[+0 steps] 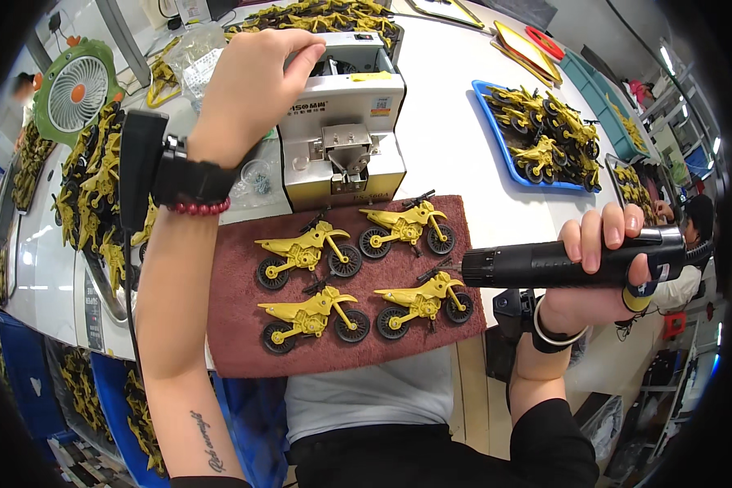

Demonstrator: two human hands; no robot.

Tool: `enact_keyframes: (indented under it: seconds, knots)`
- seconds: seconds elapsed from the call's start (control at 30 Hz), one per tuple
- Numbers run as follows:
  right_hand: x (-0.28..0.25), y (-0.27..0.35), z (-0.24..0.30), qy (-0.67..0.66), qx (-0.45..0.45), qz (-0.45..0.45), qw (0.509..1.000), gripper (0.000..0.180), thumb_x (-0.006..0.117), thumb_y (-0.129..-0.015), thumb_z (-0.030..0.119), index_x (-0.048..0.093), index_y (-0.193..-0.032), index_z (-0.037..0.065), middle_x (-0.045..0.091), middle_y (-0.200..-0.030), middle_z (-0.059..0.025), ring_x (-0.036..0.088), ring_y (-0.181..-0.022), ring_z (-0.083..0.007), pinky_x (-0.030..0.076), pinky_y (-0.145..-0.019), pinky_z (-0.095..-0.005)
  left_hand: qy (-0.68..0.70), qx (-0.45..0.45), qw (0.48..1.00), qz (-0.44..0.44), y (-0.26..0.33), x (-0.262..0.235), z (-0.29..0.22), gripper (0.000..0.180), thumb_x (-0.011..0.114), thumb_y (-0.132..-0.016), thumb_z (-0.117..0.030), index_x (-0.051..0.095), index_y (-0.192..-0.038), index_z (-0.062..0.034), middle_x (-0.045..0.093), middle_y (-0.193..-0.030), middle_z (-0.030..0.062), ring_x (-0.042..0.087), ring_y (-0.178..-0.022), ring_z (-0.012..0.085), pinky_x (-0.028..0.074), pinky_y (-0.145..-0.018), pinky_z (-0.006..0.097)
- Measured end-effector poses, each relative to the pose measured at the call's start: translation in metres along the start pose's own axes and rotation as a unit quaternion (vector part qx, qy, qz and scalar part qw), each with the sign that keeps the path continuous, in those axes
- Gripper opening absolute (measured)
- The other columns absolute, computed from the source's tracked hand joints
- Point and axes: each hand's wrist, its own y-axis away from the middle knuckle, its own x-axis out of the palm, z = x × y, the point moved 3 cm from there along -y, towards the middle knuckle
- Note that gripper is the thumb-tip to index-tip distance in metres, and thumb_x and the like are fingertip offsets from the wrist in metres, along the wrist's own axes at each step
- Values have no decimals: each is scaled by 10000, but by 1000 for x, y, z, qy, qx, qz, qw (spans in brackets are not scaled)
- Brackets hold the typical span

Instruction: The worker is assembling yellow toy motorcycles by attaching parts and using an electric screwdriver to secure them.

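At the worktop's (451, 122) near edge, four yellow toy motorbikes (364, 272) laid flat in two rows on a dark red mat (236, 313). Right hand (602, 272) over the mat's right end, fingers wrapped around a black electric screwdriver (545, 262), tip beside the near-right bike. Left hand (248, 85) farther back, fingers curled onto the top of a cream screw-feeder box (346, 130); grip unclear. Blue tray (496, 138) of more bikes toward the far right.
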Motion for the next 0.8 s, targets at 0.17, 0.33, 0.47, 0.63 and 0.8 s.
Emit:
enact_keyframes:
  seconds: [0.17,0.33,0.47,0.63,0.8]
  knots:
    - [16,-17,11,8,-37,-31,999,283,600,-756,147,420,-951,47,448,-826,-48,431,-617,-119,352,-612,-269,124,72,989,-35,33,4,-76,65,585,-728,-78,625,-744,-30,628,-706,91,601,-651,220,474,-646,314]
    - [40,-63,2,-10,-5,76,997,244,563,-773,161,443,-945,35,437,-857,-48,413,-686,-123,345,-689,-289,-8,137,969,206,107,57,-139,186,622,-690,-168,596,-818,-35,583,-845,103,555,-743,221,438,-682,319]
    - [60,-90,-49,-20,23,196,980,230,483,-829,223,481,-939,22,445,-832,-51,430,-687,-148,345,-697,-305,4,99,979,179,129,73,-130,281,583,-714,-121,595,-968,-1,566,-1038,186,544,-966,291,446,-800,362]
    - [77,-105,-102,24,-65,217,974,334,549,-824,314,551,-891,-13,563,-735,-86,557,-552,-170,463,-495,-250,15,40,988,150,124,73,-122,256,603,-675,-73,540,-917,-19,560,-894,129,564,-932,273,451,-789,338]
    - [86,-99,-112,68,41,78,994,373,564,-822,285,593,-950,-65,569,-701,-91,557,-557,-175,447,-516,-247,-20,37,979,199,127,74,-121,209,553,-723,-111,589,-889,11,607,-984,180,583,-914,264,468,-753,302]
